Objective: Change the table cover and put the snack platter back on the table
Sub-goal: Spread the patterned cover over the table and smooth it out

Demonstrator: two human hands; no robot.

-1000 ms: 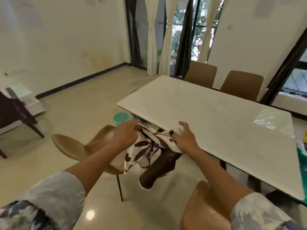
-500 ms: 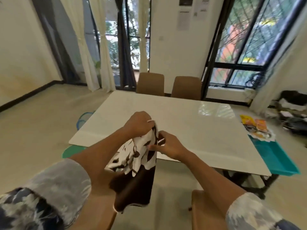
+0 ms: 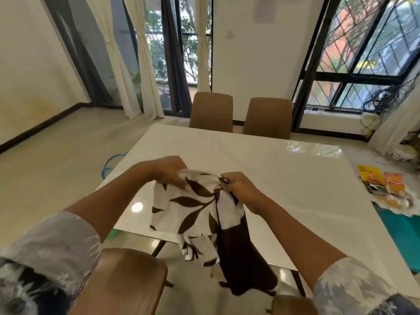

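Brown chairs [image 3: 212, 112], cream curtains [image 3: 145, 64], latticed windows [image 3: 363, 53].

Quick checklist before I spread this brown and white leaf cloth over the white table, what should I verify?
1. Grip: left hand and right hand both hold the brown-and-white leaf-print cloth: ok.
2. Cloth opened out: not ok, it is bunched and hangs past the near edge.
3. Cloth corners found: cannot tell.
4. Glossy white table free for the cloth: ok, as far as shows.
5. Snack platter off the table, on the teal stand to the right: ok.
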